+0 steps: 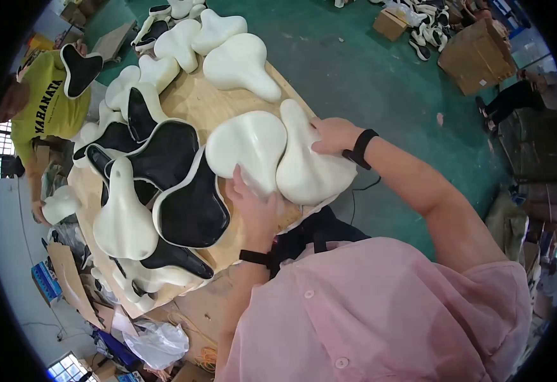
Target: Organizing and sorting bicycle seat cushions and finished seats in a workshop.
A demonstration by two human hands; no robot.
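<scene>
Two white bicycle saddle pads lie side by side at the table's right end, smooth faces up. On the near edge of the left saddle pad (248,143) rests my left hand (253,207), its fingers spread and the fingertips touching the pad. My right hand (336,137) grips the outer side of the right saddle pad (310,169) at its narrow waist; part of its fingers is hidden. Just left of my left hand, a saddle pad with a black underside (192,213) lies face down, next to a white saddle pad (124,216) lying face up on other pads.
More white saddle pads (239,60) line the far side of the wooden table (192,95). At the left, a person in a yellow shirt (52,95) holds a black-bottomed saddle pad (80,70). Cardboard boxes (476,57) and a shoe pile stand on the green floor at the back right.
</scene>
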